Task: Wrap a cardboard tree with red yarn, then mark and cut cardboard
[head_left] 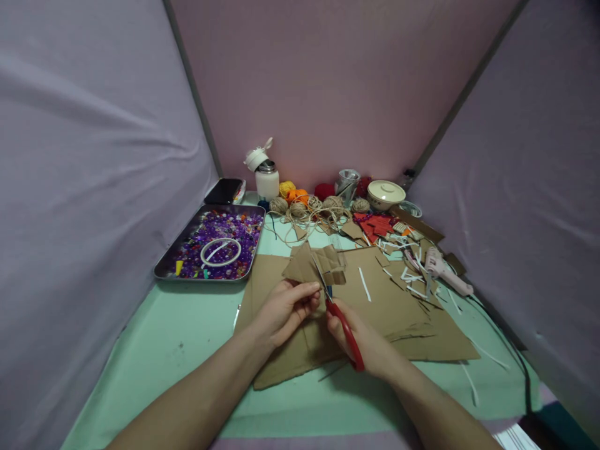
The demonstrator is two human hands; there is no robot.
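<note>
Pinched between the fingers and thumb of my left hand (291, 310) is a small creased piece of cardboard (300, 267), raised above the work surface. My right hand (359, 334) grips red-handled scissors (349, 337). Their metal blades point up and away from me and reach onto the cardboard piece near its middle. Whether the blades are fully closed is hard to make out. Both hands are over a large flat cardboard sheet (375, 312). A thin white strip (364, 284) lies on that sheet, right of the held piece.
A metal tray (162, 275) of purple beads, with a white ring (220, 252) inside, stands left. Behind are a white bottle (267, 182), twine balls (299, 209) and a lidded bowl (385, 195). At right, a glue gun (447, 270) with a cord lies beside cardboard scraps and white strips.
</note>
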